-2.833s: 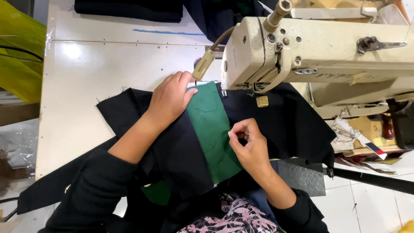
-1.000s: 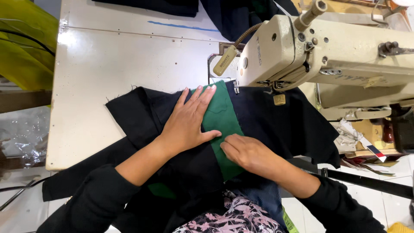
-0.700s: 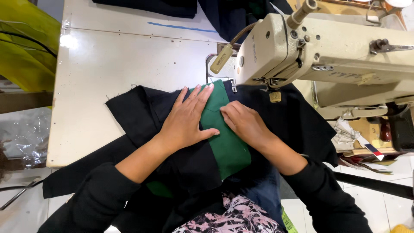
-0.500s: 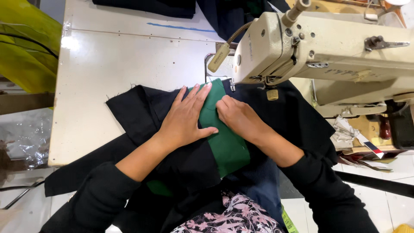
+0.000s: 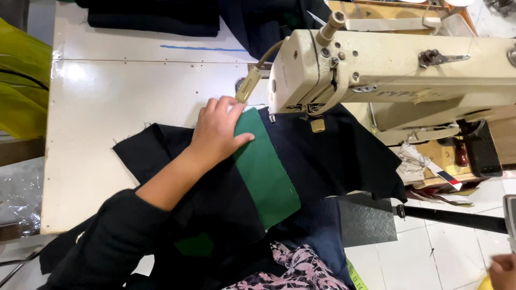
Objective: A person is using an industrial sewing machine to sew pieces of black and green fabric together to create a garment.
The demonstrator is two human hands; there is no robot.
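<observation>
The left hand (image 5: 217, 129) lies flat, fingers spread, pressing one green strip (image 5: 263, 166) onto black cloth (image 5: 333, 156) on the table (image 5: 123, 86), just before the sewing machine (image 5: 398, 70). The right hand (image 5: 504, 268) shows only at the lower corner; its grip cannot be told.

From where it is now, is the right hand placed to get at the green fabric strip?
Probably not at once: the right hand sits low at the frame's corner, apart from the green fabric strip. Nothing blocks the way; only the left hand rests there.
</observation>
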